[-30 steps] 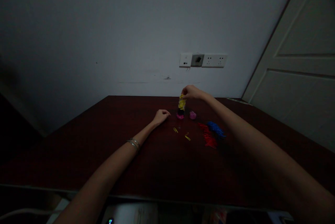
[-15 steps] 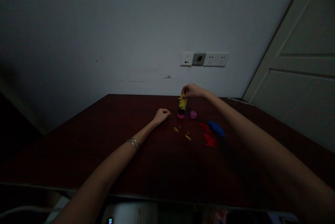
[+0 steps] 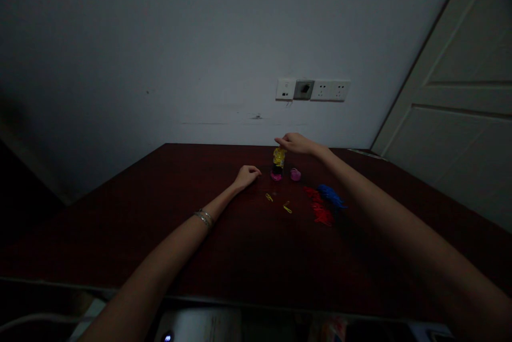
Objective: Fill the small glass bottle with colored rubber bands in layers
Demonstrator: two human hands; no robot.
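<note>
A small clear bottle [image 3: 278, 163] stands upright on the dark red table, yellow stuff in its upper part, black below, pink at the base. Over its mouth is my right hand [image 3: 295, 143], thumb stretched out to the left and the other fingers down at the yellow stuff; nothing shows held. My left hand [image 3: 247, 176] rests on the table left of the bottle, fingers curled together, with nothing visible in them. A pink-purple cap-like piece [image 3: 295, 174] lies right of the bottle. Two thin yellow loops, a left one [image 3: 269, 198] and a right one [image 3: 287, 208], lie in front.
A bundle of red strands [image 3: 319, 207] and a bundle of blue strands [image 3: 331, 196] lie under the right forearm's left side. The pale wall with sockets [image 3: 330, 91] rises behind the table [image 3: 224, 256]. A panelled door [image 3: 460, 96] stands at the right.
My right hand has dropped slightly onto the bottle's mouth, its thumb now stretched left. The yellow strands that stuck out of the top sit lower. The left hand stays put.
</note>
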